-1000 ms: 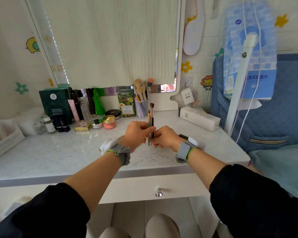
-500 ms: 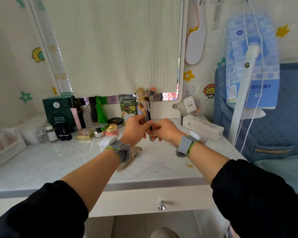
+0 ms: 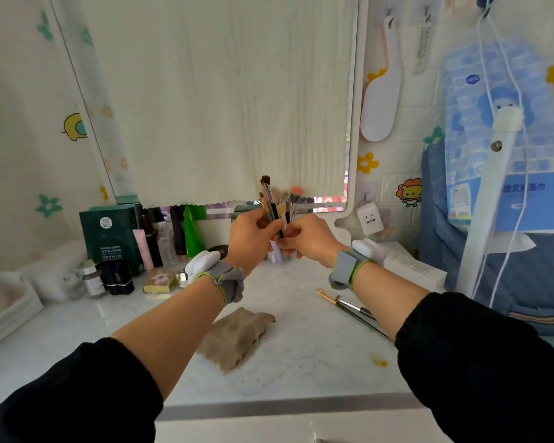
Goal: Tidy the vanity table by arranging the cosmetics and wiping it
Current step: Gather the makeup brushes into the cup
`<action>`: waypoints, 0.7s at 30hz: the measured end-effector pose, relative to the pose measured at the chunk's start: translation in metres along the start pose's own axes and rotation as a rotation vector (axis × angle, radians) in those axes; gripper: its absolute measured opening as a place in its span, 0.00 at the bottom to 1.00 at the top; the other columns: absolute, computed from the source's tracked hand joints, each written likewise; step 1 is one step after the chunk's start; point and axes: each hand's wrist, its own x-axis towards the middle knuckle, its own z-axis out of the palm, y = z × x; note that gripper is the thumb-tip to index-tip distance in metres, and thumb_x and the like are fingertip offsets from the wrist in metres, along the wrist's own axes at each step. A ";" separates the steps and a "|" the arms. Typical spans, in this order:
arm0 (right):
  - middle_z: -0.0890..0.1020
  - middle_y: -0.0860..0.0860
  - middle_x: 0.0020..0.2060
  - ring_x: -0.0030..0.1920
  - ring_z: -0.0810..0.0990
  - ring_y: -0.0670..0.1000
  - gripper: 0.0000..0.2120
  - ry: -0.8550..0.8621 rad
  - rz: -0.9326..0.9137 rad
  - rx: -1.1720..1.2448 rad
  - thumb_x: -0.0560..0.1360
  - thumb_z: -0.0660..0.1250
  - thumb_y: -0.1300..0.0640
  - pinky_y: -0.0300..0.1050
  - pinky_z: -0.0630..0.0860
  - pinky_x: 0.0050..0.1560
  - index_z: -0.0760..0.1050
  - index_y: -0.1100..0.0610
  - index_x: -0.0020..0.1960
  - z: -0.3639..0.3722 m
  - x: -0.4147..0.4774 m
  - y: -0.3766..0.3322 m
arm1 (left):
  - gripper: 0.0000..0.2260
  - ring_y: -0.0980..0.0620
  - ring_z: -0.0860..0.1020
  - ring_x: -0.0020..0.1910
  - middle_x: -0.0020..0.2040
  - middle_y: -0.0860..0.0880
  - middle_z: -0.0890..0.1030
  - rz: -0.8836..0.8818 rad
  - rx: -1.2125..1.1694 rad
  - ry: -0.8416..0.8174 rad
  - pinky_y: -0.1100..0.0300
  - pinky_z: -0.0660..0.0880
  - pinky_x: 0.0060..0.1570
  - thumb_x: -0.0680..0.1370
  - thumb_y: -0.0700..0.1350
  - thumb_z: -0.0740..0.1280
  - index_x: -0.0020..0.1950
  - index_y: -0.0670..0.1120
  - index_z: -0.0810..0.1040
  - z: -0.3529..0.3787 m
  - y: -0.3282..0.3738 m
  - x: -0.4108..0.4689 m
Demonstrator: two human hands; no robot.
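vanity table (image 3: pixel 301 372), white marbled top; all places given from it.
- near edge, centre: crumpled beige cloth (image 3: pixel 237 337), lying flat on the top.
- near edge, right: small yellow-brown stain (image 3: pixel 378 362) on the surface.
- right of centre: loose brushes (image 3: pixel 349 306) lying on the top, partly hidden by the right forearm.
- above mid-table: left hand (image 3: pixel 253 239), fingers closed around a bundle of makeup brushes (image 3: pixel 271 203) held upright, bristles up.
- same spot: right hand (image 3: pixel 307 238), fingers pinched at the lower ends of the same bundle, touching the left hand.
- behind the hands: brush cup (image 3: pixel 277 255), mostly hidden; more brushes stand in it.
- back left: dark green box (image 3: pixel 111 238), bottles and tubes, small compact (image 3: pixel 160 281).
- back right: long white carton (image 3: pixel 413 266).
- rear: mirror (image 3: pixel 231 100), draped with pale cloth.
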 end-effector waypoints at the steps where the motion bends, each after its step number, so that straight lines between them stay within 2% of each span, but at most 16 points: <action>1: 0.84 0.59 0.34 0.34 0.80 0.52 0.07 0.002 -0.001 -0.005 0.71 0.73 0.63 0.35 0.75 0.31 0.82 0.68 0.43 0.000 0.006 0.001 | 0.05 0.53 0.75 0.26 0.36 0.43 0.81 0.006 -0.006 0.005 0.70 0.70 0.24 0.77 0.42 0.69 0.46 0.40 0.79 0.000 -0.002 0.006; 4: 0.82 0.56 0.33 0.36 0.81 0.54 0.05 0.014 0.008 -0.004 0.71 0.72 0.64 0.35 0.75 0.29 0.80 0.67 0.42 0.002 0.022 0.005 | 0.03 0.56 0.75 0.24 0.34 0.45 0.81 0.032 -0.013 0.017 0.70 0.71 0.25 0.77 0.42 0.69 0.46 0.42 0.79 0.003 -0.007 0.020; 6: 0.82 0.56 0.33 0.38 0.82 0.57 0.04 0.026 0.008 -0.022 0.71 0.72 0.64 0.40 0.76 0.32 0.80 0.65 0.41 0.002 0.032 0.007 | 0.03 0.59 0.75 0.23 0.32 0.47 0.80 0.037 -0.027 0.035 0.69 0.72 0.25 0.76 0.43 0.69 0.46 0.43 0.79 0.007 -0.012 0.031; 10: 0.83 0.60 0.37 0.39 0.81 0.57 0.08 0.084 0.026 -0.023 0.71 0.72 0.63 0.51 0.80 0.44 0.81 0.68 0.47 0.004 0.043 0.013 | 0.05 0.57 0.75 0.25 0.30 0.49 0.80 0.028 -0.070 0.090 0.64 0.74 0.30 0.75 0.45 0.71 0.45 0.44 0.80 0.015 -0.018 0.047; 12: 0.84 0.61 0.42 0.45 0.82 0.59 0.09 0.115 0.035 -0.053 0.72 0.71 0.62 0.56 0.80 0.51 0.81 0.67 0.48 0.005 0.050 0.019 | 0.04 0.54 0.77 0.28 0.31 0.49 0.80 0.031 -0.068 0.107 0.58 0.78 0.35 0.75 0.45 0.71 0.45 0.45 0.80 0.019 -0.022 0.055; 16: 0.80 0.53 0.41 0.52 0.81 0.59 0.07 0.137 0.076 -0.074 0.72 0.68 0.64 0.56 0.78 0.55 0.81 0.63 0.50 0.008 0.060 0.031 | 0.02 0.52 0.78 0.30 0.32 0.50 0.81 0.028 -0.063 0.112 0.51 0.81 0.40 0.75 0.45 0.71 0.46 0.48 0.80 0.022 -0.029 0.063; 21: 0.78 0.51 0.42 0.48 0.77 0.53 0.11 0.151 0.077 -0.096 0.74 0.63 0.68 0.55 0.78 0.56 0.82 0.60 0.51 0.013 0.068 0.042 | 0.03 0.49 0.79 0.30 0.33 0.46 0.82 0.016 -0.053 0.144 0.48 0.81 0.40 0.75 0.44 0.70 0.47 0.46 0.80 0.025 -0.036 0.074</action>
